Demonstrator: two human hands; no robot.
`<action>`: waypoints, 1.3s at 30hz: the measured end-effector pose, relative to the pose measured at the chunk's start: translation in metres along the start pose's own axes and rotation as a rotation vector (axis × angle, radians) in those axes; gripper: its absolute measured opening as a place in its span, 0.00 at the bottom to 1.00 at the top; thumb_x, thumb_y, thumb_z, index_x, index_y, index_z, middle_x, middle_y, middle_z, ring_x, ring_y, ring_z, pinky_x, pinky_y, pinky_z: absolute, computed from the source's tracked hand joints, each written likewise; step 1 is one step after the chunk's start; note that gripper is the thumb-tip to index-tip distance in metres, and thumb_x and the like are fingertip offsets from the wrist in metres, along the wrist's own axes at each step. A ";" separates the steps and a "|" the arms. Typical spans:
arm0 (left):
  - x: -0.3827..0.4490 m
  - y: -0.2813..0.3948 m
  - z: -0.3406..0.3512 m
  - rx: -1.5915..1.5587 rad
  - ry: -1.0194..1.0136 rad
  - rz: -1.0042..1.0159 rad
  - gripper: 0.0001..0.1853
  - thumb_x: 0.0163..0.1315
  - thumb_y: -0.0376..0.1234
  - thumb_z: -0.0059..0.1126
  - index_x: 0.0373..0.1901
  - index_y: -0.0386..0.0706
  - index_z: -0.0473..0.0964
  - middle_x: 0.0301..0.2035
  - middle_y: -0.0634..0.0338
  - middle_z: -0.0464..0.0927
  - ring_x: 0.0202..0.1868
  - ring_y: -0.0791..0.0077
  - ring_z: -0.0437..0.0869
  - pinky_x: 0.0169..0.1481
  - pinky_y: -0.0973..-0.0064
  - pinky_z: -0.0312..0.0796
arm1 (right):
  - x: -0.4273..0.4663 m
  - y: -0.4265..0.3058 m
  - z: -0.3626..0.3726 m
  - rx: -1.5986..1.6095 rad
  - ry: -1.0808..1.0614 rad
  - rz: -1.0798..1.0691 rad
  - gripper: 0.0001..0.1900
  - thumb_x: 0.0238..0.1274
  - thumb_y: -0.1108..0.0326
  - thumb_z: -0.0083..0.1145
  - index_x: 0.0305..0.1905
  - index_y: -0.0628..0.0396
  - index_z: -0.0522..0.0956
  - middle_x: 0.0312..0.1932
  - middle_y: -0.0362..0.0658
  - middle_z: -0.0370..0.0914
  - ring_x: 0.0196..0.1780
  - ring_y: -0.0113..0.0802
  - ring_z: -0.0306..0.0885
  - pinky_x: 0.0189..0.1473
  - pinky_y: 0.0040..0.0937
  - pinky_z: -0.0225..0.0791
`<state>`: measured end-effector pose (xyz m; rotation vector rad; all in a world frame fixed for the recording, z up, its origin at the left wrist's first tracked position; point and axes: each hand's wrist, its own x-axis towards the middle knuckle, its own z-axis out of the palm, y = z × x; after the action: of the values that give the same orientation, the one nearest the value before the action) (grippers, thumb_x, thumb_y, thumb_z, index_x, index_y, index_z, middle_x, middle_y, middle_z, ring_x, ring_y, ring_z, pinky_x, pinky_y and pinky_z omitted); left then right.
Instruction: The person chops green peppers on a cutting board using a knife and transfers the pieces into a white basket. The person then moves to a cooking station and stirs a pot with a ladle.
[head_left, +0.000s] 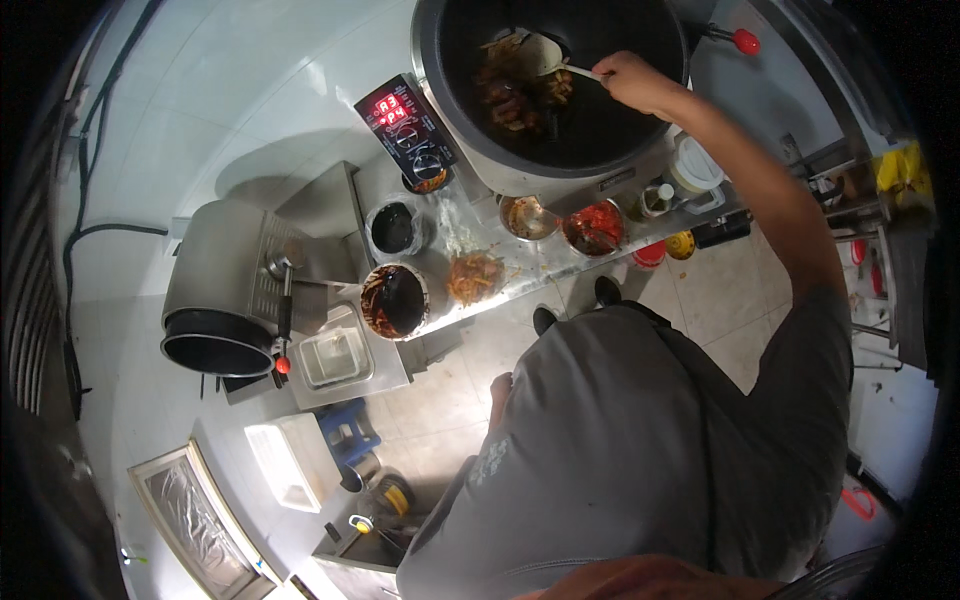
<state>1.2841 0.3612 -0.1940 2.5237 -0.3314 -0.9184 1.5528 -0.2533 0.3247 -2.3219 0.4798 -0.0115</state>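
Observation:
My right hand (628, 81) reaches over a large black-lined drum wok (585, 142) and is closed around the handle of a pale ladle-like spoon (541, 55). The spoon's bowl rests among dark, sauce-coated food strips (514, 101) inside the wok. My left hand (500, 390) hangs low beside my body, partly hidden by my grey shirt; its fingers cannot be made out well. On the steel counter below the wok stand a bowl of red sauce (592, 227), an almost emptied metal bowl (529, 217), a tub with dark sauce (394, 301) and a mound of shredded food (475, 277).
A lit control panel (406, 131) is fixed left of the wok. A second drum cooker (217, 341) stands at the left, beside a clear rectangular container (334, 355). A white-lidded jug (697, 165) is at the counter's right. A blue stool (349, 431) and white bin (289, 461) are lower left.

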 end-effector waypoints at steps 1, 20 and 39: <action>0.001 -0.003 0.003 -0.017 -0.037 -0.043 0.14 0.65 0.38 0.54 0.45 0.41 0.84 0.38 0.51 0.87 0.42 0.57 0.89 0.46 0.65 0.78 | -0.005 0.003 -0.008 0.155 -0.027 0.085 0.14 0.69 0.74 0.49 0.52 0.62 0.83 0.23 0.40 0.75 0.19 0.27 0.66 0.19 0.33 0.58; -0.010 0.006 -0.003 0.008 -0.151 -0.203 0.15 0.65 0.38 0.53 0.44 0.43 0.84 0.40 0.50 0.87 0.45 0.54 0.88 0.48 0.62 0.77 | -0.034 -0.023 -0.015 0.377 -0.148 0.233 0.19 0.76 0.68 0.48 0.66 0.60 0.71 0.22 0.37 0.68 0.12 0.19 0.52 0.13 0.25 0.42; 0.003 -0.008 -0.001 0.089 -0.178 -0.149 0.16 0.65 0.41 0.52 0.43 0.44 0.85 0.41 0.48 0.87 0.47 0.50 0.86 0.49 0.58 0.76 | -0.099 -0.025 -0.064 -0.438 0.342 -0.531 0.22 0.68 0.78 0.53 0.65 0.49 0.76 0.43 0.53 0.80 0.40 0.51 0.81 0.42 0.43 0.72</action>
<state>1.2875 0.3670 -0.1991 2.5804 -0.2450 -1.2160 1.4597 -0.2465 0.4006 -2.8291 0.0075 -0.6216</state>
